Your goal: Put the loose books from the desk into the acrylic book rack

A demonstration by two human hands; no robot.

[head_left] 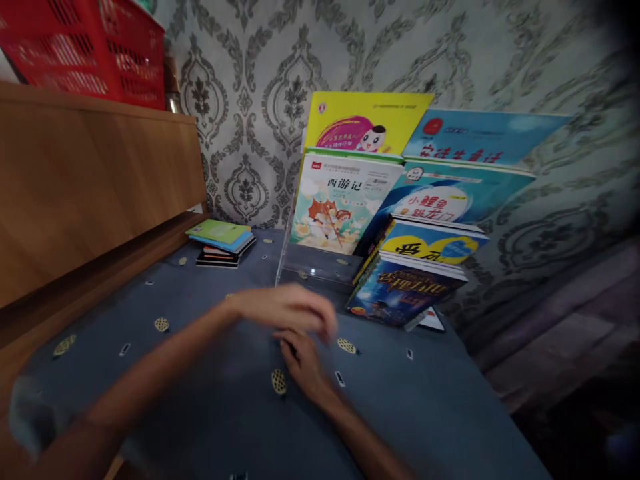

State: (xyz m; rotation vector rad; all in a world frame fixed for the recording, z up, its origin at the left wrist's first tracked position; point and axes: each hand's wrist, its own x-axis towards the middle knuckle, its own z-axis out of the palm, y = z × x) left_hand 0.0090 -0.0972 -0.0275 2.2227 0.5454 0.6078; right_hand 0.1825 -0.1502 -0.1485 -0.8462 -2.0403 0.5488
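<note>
My left hand (287, 310) reaches in from the left, blurred by motion, its fingers loosely bent and apart with nothing visible in them. Just below it, my right hand (303, 360) is low over the patterned blue tablecloth (220, 407), fingers slightly curled and the thumb apart, holding nothing I can see. Beyond the hands stands a clear book rack (315, 270). A white picture book (345, 203) and a yellow book (367, 123) fill its left column. Blue books (480, 137) and a teal book (450, 193) lean in the right column, above a dark blue book (403, 290).
A small stack of books (220, 233) lies at the back left, a green one on top. Along the left runs a wooden cabinet (100, 180) bearing a red plastic basket (90, 53). Patterned wallpaper (240, 120) is behind. A dark-framed flat thing (433, 320) pokes out behind the rack's books.
</note>
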